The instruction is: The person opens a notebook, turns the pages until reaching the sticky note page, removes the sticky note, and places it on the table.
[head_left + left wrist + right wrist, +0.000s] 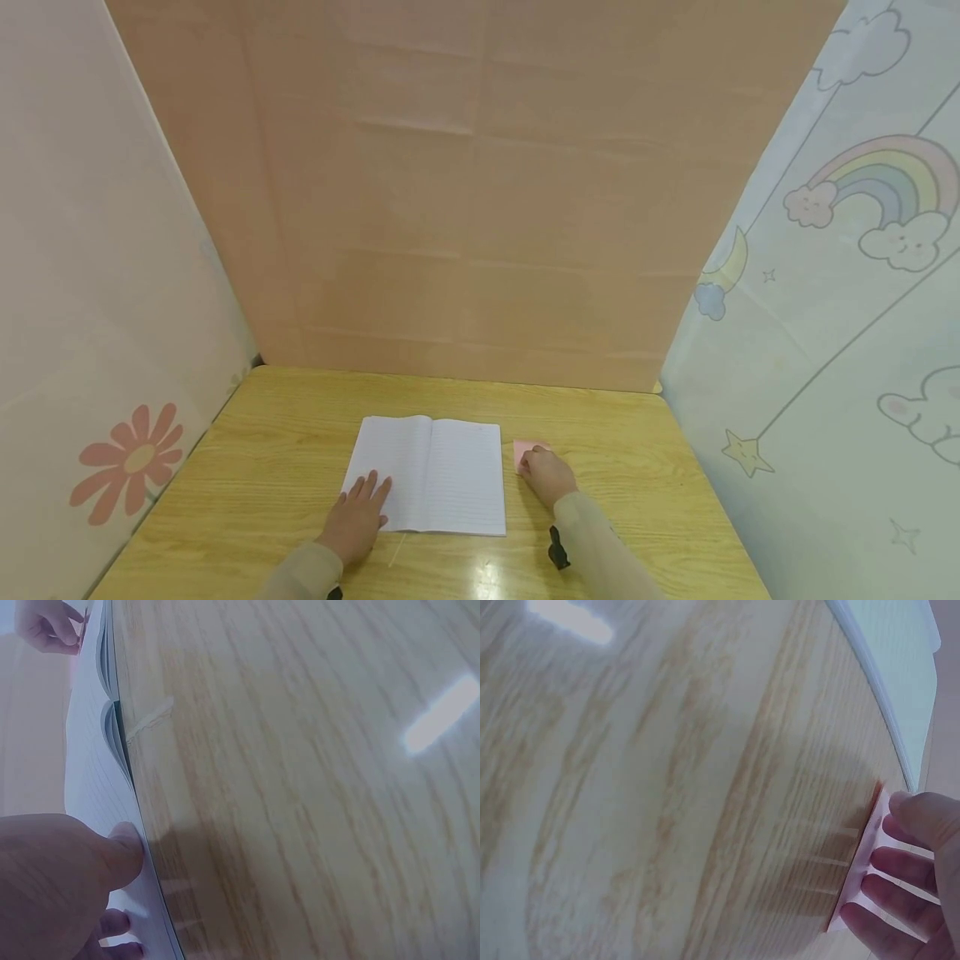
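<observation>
An open notebook (pixel 465 475) with lined white pages lies flat on the wooden table. My left hand (pixel 354 521) rests on its left page with fingers spread and straight. In the left wrist view the thumb (pixel 126 855) lies near the notebook's lower edge. To the right of the notebook is a small square pad of pink sticky notes (pixel 522 451). My right hand (pixel 549 477) is over it with curled fingers. The right wrist view shows the thumb and index finger at one corner of the pad (pixel 864 851), other fingertips touching its top. The hand partly hides the pad.
The wooden table (pixel 637 517) runs back to a plain tan panel (pixel 465 208). Patterned walls stand at the left (pixel 90 275) and the right (pixel 840 333). A pale strip mark (pixel 152 720) is on the table just below the notebook's spine.
</observation>
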{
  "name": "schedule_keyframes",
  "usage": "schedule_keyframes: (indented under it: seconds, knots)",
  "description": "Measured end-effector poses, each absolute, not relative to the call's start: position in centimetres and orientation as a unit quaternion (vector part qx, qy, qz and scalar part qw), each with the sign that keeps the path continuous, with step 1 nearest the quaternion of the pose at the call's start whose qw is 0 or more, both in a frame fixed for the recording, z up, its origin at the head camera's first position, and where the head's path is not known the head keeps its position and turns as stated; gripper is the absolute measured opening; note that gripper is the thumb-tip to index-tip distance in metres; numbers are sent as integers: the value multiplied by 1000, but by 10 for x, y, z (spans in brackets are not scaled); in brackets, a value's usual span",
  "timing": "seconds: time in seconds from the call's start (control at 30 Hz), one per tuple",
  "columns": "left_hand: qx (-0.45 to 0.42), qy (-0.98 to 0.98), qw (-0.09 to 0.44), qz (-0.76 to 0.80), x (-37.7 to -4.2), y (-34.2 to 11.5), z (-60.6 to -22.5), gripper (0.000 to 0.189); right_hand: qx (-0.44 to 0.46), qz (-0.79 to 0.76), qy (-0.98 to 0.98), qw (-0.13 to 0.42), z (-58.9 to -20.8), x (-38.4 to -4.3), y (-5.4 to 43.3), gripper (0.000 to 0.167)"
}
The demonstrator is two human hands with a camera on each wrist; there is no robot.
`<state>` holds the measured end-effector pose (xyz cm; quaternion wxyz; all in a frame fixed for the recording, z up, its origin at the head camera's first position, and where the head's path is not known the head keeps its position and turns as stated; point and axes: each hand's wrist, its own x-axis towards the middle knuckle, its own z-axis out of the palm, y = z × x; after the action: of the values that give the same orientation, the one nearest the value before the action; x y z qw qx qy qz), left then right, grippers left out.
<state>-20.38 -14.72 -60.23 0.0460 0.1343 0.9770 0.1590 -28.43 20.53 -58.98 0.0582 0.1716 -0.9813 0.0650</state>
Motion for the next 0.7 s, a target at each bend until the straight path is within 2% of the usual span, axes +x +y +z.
schedule_keyframes:
  seconds: [0.3,0.7]
  knots:
    - [135,976,47,166,-205,-147,-608,55,165,95,-981,46,-585,-284,206,11]
    - [139,977,26,157,-205,-147,-613,56,179,186,-962,89,-584,-281,202,15]
